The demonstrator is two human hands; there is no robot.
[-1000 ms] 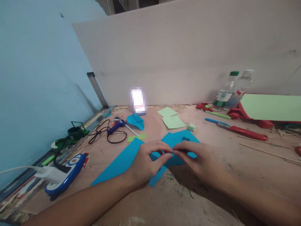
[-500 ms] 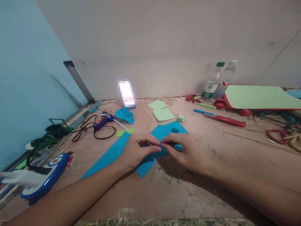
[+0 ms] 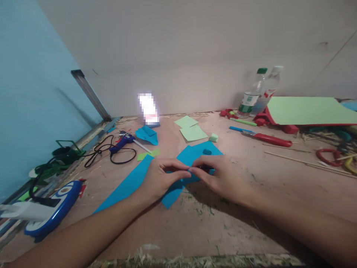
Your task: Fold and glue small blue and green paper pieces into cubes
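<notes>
My left hand (image 3: 163, 178) and my right hand (image 3: 216, 173) meet fingertip to fingertip over the blue paper. Each is pinched closed, thumb against fingers, on what looks like a tiny piece of blue paper, mostly hidden by the fingertips. Under and behind them lie blue sheets (image 3: 189, 150). A long blue sheet (image 3: 125, 184) reaches out left of my left hand. Just beyond my right fingers rests a small dark-blue rolled piece (image 3: 207, 152). Farther back are a small pale-green folded block (image 3: 213, 137) and two overlapping pale-green paper squares (image 3: 193, 133).
At left are a glue gun (image 3: 122, 143) with its black cord, a blue-and-white power strip (image 3: 52, 212) and folded blue paper (image 3: 147, 135). A lit phone (image 3: 149, 109) stands behind. At right lie a red-handled knife (image 3: 273, 140), thin sticks (image 3: 292, 160), scissors (image 3: 329, 157) and bottles (image 3: 248, 102).
The camera view has swung right and down, so the scene sits farther left and higher. Both hands stay pinched together, with only slight finger shifts.
</notes>
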